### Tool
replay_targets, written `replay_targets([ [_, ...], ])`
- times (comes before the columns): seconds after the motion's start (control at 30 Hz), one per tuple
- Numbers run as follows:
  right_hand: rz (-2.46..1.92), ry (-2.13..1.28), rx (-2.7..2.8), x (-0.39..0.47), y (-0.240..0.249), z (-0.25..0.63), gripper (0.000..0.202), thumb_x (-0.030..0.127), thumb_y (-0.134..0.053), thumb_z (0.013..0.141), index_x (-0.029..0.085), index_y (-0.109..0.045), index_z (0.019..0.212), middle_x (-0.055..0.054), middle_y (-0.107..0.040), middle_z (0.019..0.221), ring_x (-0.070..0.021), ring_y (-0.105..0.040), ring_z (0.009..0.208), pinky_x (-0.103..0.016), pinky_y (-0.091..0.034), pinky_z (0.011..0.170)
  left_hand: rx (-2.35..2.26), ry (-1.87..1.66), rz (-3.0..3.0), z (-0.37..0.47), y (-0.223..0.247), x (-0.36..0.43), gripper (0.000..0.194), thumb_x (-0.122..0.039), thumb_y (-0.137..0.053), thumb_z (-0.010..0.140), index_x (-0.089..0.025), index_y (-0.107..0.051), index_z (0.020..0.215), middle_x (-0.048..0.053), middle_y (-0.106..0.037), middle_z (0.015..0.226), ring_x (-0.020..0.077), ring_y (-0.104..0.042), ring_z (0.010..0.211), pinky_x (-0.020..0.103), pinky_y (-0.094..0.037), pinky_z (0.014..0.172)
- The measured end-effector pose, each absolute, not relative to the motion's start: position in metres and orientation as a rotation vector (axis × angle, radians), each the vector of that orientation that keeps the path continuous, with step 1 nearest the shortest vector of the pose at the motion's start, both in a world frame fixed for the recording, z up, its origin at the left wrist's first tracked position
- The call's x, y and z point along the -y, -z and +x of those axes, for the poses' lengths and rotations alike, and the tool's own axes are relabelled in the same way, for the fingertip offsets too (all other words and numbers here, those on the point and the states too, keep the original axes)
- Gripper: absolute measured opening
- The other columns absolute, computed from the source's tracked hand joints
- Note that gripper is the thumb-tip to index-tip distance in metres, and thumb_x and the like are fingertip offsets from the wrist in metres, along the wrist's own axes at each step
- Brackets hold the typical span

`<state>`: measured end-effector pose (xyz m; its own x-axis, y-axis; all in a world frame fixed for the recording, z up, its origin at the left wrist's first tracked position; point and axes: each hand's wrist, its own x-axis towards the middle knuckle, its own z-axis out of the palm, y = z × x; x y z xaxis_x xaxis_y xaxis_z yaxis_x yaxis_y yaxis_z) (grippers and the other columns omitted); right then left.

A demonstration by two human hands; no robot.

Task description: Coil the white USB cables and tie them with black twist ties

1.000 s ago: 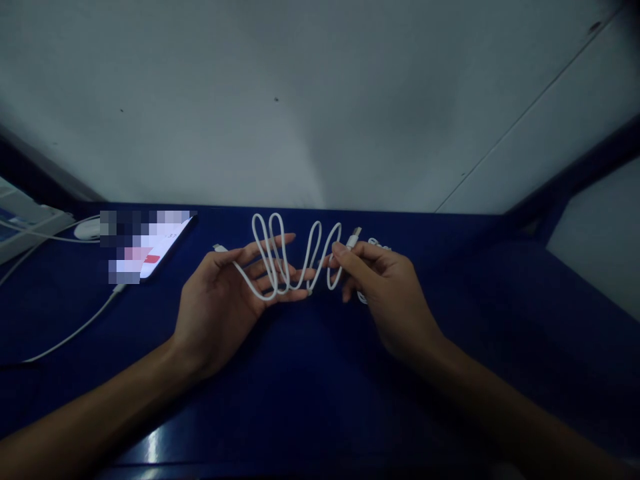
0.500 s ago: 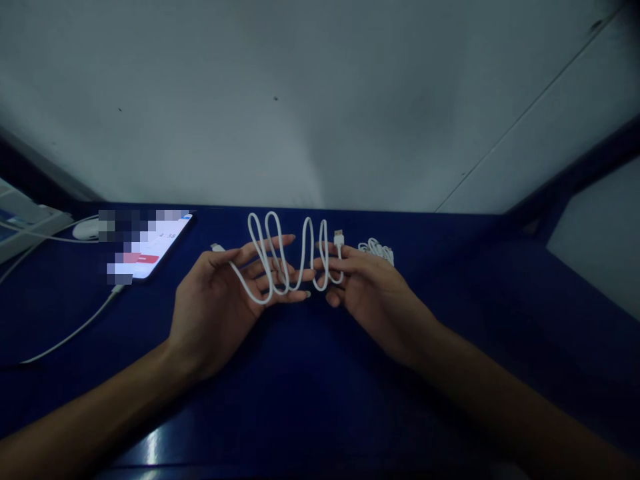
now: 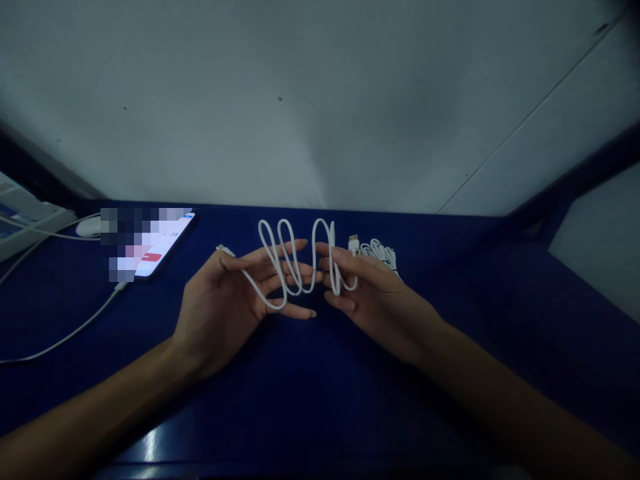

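A white USB cable [image 3: 281, 267] stretches in loose upright loops between my two hands. My left hand [image 3: 220, 300] pinches it near its small-plug end with the thumb, the other fingers stretched out beneath the loops. On the other side, my right hand [image 3: 373, 280] grips the loops between thumb and fingers. The cable's USB-A plug [image 3: 354, 243] sticks up behind the right thumb. Just beyond that hand lies a bundle of white cable [image 3: 383, 252], partly hidden by it.
At the left, a lit phone [image 3: 155, 257] rests on the blue table [image 3: 300, 400] with a white charging cable [image 3: 95, 323] plugged in. A white rounded object [image 3: 89, 227] and a white box-like item [image 3: 35, 230] are beside it. A grey panel [image 3: 300, 120] rises behind.
My right thumb has closed over the right-hand loops, bunching them together. The USB-A plug has shifted right, and the left-hand loops appear slightly farther right.
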<state>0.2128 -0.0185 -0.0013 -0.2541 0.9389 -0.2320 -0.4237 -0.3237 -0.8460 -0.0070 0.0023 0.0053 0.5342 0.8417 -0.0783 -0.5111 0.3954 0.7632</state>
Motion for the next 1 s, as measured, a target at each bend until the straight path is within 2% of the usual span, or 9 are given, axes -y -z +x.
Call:
replay_targets([
  [0.13,-0.955,-1.719,0.880,0.0180,0.0015,0.2125,0.027,0.046,-0.087,0.090,0.028,-0.085,0.110,-0.006,-0.068,0.101,-0.0194,-0.059,0.089,-0.027,-0.046,0.060,-0.548,-0.862,0.791,-0.0060,-0.0073,-0.0011,0.048,-0.031,-0.049,0.102,-0.006,-0.078,0.132,0.020,-0.081,0.122,0.0372,-0.074,0.114,0.036,-0.070,0.071],
  [0.23,-0.960,-1.704,0.921,0.0173,0.0028,0.2113,0.028,0.047,-0.085,0.092,0.028,-0.084,0.113,-0.006,-0.072,0.107,-0.0179,-0.059,0.085,-0.028,-0.045,0.060,-0.662,-0.858,0.847,-0.0033,-0.0069,-0.0006,0.038,-0.023,-0.066,0.101,-0.013,-0.077,0.137,0.019,-0.080,0.129,0.0282,-0.077,0.103,0.027,-0.067,0.063],
  [0.3,-0.944,-1.714,0.945,0.0171,0.0031,0.2112,0.028,0.048,-0.083,0.094,0.029,-0.084,0.114,-0.006,-0.074,0.110,-0.0179,-0.062,0.086,-0.028,-0.045,0.061,-0.730,-0.860,0.904,-0.0012,-0.0060,-0.0003,0.042,-0.014,-0.075,0.097,-0.019,-0.077,0.139,0.017,-0.078,0.134,0.0233,-0.078,0.099,0.022,-0.065,0.061],
  [0.37,-0.946,-1.723,0.961,0.0174,0.0024,0.2119,0.028,0.049,-0.081,0.095,0.030,-0.085,0.116,-0.006,-0.076,0.110,-0.0180,-0.063,0.085,-0.029,-0.047,0.063,-0.740,-0.846,0.946,0.0005,-0.0053,0.0000,0.043,-0.013,-0.078,0.097,-0.021,-0.077,0.139,0.017,-0.079,0.134,0.0223,-0.078,0.099,0.020,-0.065,0.062],
  [0.53,-0.981,-1.731,0.975,0.0182,0.0001,0.2151,0.027,0.050,-0.078,0.098,0.031,-0.085,0.116,-0.005,-0.077,0.098,-0.0169,-0.059,0.070,-0.039,-0.057,0.083,-0.718,-0.800,1.013,0.0012,-0.0052,0.0017,0.042,-0.022,-0.074,0.102,-0.020,-0.074,0.144,0.020,-0.079,0.134,0.0305,-0.080,0.109,0.034,-0.071,0.076],
  [0.6,-0.956,-1.728,0.960,0.0177,0.0012,0.2160,0.024,0.049,-0.078,0.099,0.030,-0.086,0.111,-0.005,-0.077,0.100,-0.0193,-0.065,0.081,-0.041,-0.058,0.092,-0.724,-0.788,1.035,0.0010,-0.0056,0.0025,0.045,-0.024,-0.072,0.104,-0.020,-0.071,0.149,0.020,-0.079,0.134,0.0328,-0.081,0.112,0.040,-0.071,0.085],
  [0.73,-0.935,-1.703,0.933,0.0157,0.0051,0.2175,0.022,0.048,-0.079,0.099,0.029,-0.086,0.108,-0.006,-0.079,0.106,-0.0228,-0.072,0.100,-0.041,-0.058,0.099,-0.743,-0.770,1.076,0.0011,-0.0062,0.0029,0.048,-0.027,-0.071,0.105,-0.020,-0.067,0.152,0.020,-0.079,0.135,0.0322,-0.080,0.115,0.043,-0.065,0.100],
  [0.87,-0.913,-1.707,0.929,0.0141,0.0064,0.2185,0.020,0.045,-0.079,0.100,0.030,-0.085,0.111,-0.006,-0.080,0.113,-0.0251,-0.074,0.107,-0.045,-0.058,0.105,-0.730,-0.767,1.076,0.0000,-0.0037,0.0010,0.047,-0.032,-0.070,0.106,-0.022,-0.068,0.152,0.019,-0.077,0.140,0.0340,-0.079,0.118,0.047,-0.066,0.099],
  [1.0,-0.934,-1.677,0.942,0.0135,0.0054,0.2192,0.019,0.043,-0.078,0.101,0.029,-0.085,0.111,-0.006,-0.081,0.111,-0.0232,-0.076,0.104,-0.043,-0.059,0.104,-0.735,-0.786,1.045,-0.0015,-0.0011,-0.0010,0.044,-0.030,-0.072,0.105,-0.021,-0.071,0.148,0.019,-0.076,0.141,0.0328,-0.079,0.117,0.044,-0.067,0.099],
])
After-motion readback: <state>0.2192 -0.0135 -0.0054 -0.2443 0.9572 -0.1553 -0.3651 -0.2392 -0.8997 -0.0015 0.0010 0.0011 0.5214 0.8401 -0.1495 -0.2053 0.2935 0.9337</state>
